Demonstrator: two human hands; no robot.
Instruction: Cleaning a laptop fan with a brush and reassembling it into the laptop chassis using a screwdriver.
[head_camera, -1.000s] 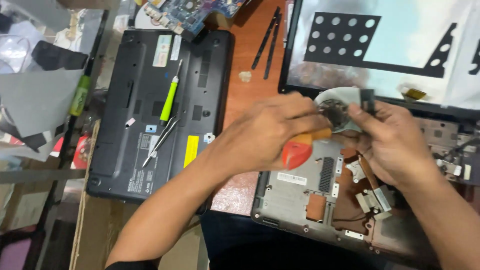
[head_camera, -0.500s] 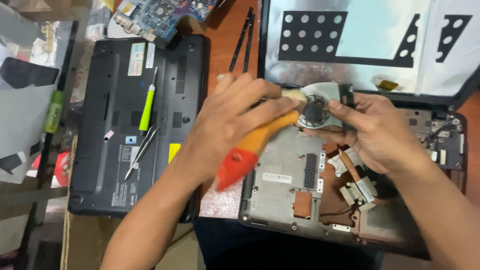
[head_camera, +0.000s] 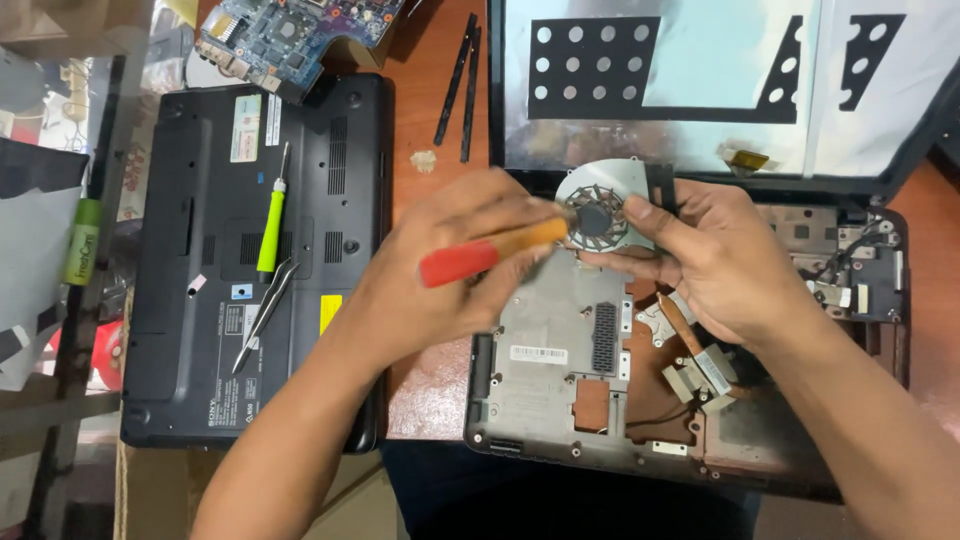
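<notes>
left hand (head_camera: 440, 270) clenched on the orange tool (head_camera: 490, 255), tip now at the fan (head_camera: 600, 215) hub mid-frame, probably brushing; right hand (head_camera: 710, 250) grips the fan.

We see a closed black laptop (head_camera: 200, 260) lying underside up on the counter (head_camera: 430, 110), carrying a green-handled screwdriver (head_camera: 272, 215) and tweezers (head_camera: 262, 315); above it lies a blue circuit board (head_camera: 290, 35), with two black strips (head_camera: 460, 85) nearby

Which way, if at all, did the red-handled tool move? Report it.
Yes. Against the grey laptop base, the red-handled tool swung its rear end upward, from steeply slanted to nearly level with the fan.
</notes>
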